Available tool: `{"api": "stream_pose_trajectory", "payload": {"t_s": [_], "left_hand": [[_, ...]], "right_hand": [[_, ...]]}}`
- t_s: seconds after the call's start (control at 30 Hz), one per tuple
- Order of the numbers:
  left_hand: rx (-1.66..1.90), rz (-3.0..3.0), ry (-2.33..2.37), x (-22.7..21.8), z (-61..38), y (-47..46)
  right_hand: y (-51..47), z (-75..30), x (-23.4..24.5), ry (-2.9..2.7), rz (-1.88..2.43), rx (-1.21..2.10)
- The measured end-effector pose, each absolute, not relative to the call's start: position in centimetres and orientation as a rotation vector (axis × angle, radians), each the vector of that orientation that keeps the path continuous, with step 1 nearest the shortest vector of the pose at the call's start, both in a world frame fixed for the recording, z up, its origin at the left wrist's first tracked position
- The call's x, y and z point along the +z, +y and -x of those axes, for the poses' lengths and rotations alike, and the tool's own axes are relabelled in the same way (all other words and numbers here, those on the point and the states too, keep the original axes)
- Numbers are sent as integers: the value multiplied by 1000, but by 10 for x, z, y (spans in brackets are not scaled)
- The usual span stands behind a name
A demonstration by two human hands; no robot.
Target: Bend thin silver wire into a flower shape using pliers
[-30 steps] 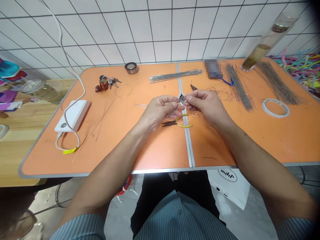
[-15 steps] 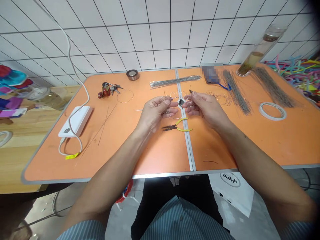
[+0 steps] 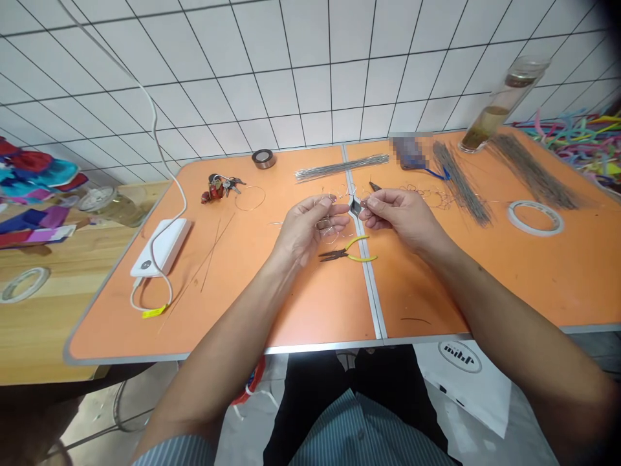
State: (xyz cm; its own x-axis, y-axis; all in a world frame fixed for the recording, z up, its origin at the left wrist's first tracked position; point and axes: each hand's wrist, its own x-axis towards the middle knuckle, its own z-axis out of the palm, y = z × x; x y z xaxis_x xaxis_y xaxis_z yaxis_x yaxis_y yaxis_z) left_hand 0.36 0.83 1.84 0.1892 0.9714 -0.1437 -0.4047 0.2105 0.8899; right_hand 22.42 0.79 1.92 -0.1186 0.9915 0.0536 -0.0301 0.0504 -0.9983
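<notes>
Two hands (image 3: 310, 223), three wire bundles (image 3: 463, 184), two white rings (image 3: 533, 230) — and one power bank (image 3: 165, 243).

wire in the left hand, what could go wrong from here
The thin wire hangs in loops at the fingers of the left hand, so a loose end could prick or the loops could bend or tangle.
The pliers lie close below that hand; a loop might snag on them.
The gap in the table is near the fingertips, so a dropped bit may slip in.

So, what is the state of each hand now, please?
Left hand: closed, holding thin bent wire.
Right hand: pinched closed; whether it holds wire cannot be told.
</notes>
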Motion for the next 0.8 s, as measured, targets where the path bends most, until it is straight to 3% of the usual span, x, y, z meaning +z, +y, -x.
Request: {"api": "stream_pose_trajectory", "payload": {"t_s": [0.8], "left_hand": [[1047, -868, 882, 17, 0, 10]], "right_hand": [[10, -227, 20, -1424, 1138, 1115]]}}
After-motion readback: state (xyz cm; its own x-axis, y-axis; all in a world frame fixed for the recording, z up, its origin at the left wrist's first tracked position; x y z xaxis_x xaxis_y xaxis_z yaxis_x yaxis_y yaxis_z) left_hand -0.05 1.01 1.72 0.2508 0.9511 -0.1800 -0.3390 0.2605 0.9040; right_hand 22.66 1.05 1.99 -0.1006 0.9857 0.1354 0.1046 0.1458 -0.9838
